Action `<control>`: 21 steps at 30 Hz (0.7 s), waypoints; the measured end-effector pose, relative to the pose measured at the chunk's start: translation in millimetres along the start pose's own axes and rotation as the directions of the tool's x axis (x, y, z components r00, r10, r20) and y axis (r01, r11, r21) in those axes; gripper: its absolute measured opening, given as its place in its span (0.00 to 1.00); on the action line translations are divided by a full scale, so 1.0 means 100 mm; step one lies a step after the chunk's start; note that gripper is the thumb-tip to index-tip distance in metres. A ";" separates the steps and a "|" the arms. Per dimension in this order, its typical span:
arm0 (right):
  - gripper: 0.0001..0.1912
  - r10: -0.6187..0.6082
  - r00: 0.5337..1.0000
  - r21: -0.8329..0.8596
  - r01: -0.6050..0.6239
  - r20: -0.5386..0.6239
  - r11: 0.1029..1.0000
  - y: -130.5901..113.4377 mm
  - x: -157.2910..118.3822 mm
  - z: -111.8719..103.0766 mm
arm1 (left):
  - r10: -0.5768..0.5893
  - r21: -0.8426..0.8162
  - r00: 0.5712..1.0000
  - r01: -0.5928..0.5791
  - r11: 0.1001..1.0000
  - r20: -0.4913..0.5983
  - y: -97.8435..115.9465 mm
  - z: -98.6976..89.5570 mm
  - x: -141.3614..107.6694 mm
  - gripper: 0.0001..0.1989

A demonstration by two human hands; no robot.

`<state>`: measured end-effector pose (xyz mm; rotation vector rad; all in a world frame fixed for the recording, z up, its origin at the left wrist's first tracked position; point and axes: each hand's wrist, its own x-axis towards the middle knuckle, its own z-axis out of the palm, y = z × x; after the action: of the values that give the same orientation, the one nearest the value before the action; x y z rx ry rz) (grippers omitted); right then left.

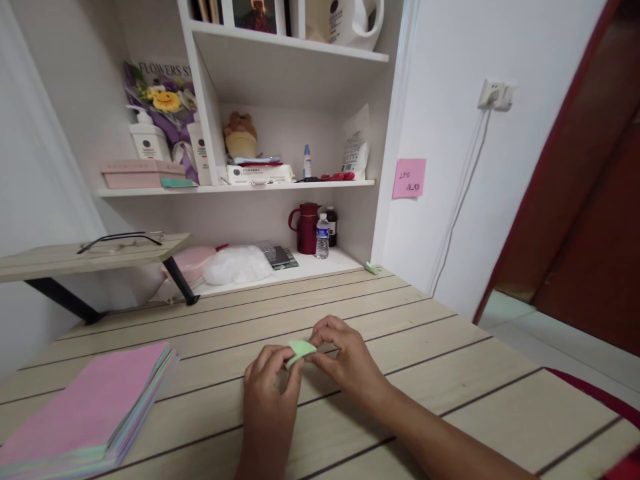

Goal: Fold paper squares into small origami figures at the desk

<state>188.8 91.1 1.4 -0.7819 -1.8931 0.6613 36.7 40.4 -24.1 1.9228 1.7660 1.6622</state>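
As the left hand [271, 381] pinches green paper [302, 348], the right hand [347, 357] pinches its tip

Pinching a small folded green paper [302, 348] with left hand [271, 387] and right hand [349, 360] over the middle of the bench [450, 373]. Showing a pink-topped paper stack [95, 400] at the near left corner, a riser [30, 260] with glasses [125, 235] at the far left, and a red jug [307, 229] on the shelf [345, 262] beyond the far edge.

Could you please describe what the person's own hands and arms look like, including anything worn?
Both the left hand and the right hand are ungloved, with no rings, watch or bracelet visible. The right forearm shows bare, without a sleeve in view.
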 end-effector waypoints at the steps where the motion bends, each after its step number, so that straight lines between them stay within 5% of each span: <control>1: 0.07 0.024 1.000 0.019 -0.024 0.003 1.000 0.01 0.00 0.00 | 0.005 0.008 0.999 -0.005 1.000 -0.038 -0.01 0.00 0.00 0.08; 5: 0.08 0.108 0.993 0.129 -0.112 0.041 0.985 0.05 0.01 0.00 | 0.032 0.032 0.982 -0.026 0.999 -0.186 -0.01 -0.02 0.03 0.25; 11: 0.06 0.058 0.995 0.168 -0.071 0.078 0.983 0.03 0.01 -0.03 | 0.123 0.072 0.990 -0.118 0.990 -0.068 -0.04 -0.06 0.04 0.08; 14: 0.05 0.037 0.999 0.095 -0.040 0.033 0.995 0.04 0.00 -0.03 | 0.165 0.158 0.986 -0.161 0.974 -0.014 -0.04 -0.07 0.04 0.05; 18: 0.20 -0.111 0.992 -0.107 0.105 -0.057 0.989 0.03 -0.02 -0.05 | 0.214 0.293 0.977 -0.210 0.933 0.020 0.00 -0.11 0.04 0.07; 21: 0.10 -0.212 0.977 -0.319 0.196 -0.015 0.927 0.03 -0.02 -0.09 | 0.236 0.371 0.971 -0.235 0.898 0.044 0.01 -0.12 0.04 0.09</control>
<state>198.1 92.6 1.5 -0.7769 -2.0279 0.2083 27.8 36.4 -16.0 2.3803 2.0468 1.4668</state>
